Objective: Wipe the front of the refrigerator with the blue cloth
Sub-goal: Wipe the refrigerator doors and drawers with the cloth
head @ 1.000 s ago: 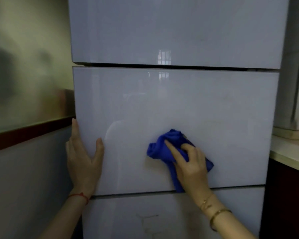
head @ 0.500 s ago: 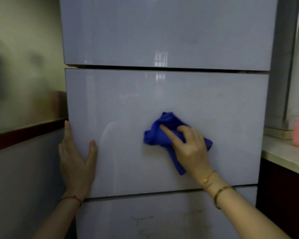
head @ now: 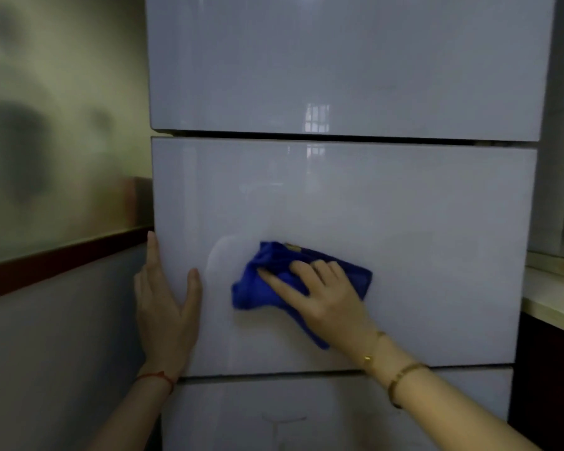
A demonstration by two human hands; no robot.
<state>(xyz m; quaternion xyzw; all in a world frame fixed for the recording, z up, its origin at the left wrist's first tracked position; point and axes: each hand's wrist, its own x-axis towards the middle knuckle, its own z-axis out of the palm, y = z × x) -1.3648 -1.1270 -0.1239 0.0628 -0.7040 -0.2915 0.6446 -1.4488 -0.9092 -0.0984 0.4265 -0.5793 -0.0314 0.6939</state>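
A glossy pale grey refrigerator point(head: 420, 239) fills the view, with an upper door, a middle drawer front and a lower one. The crumpled blue cloth point(head: 258, 284) lies flat against the middle front, left of its centre. My right hand point(head: 323, 297) presses on the cloth with fingers spread, covering its middle. My left hand point(head: 166, 304) rests flat on the left edge of the same front, thumb on the front face, holding nothing.
A yellowish wall with a dark red band point(head: 56, 255) and grey lower panel stands to the left. A pale countertop point(head: 554, 297) over a dark cabinet is at the right, beside a grey column.
My right hand has slid the cloth up and then leftward across the middle front. My left hand has stayed on the left edge. The view has shifted slightly.
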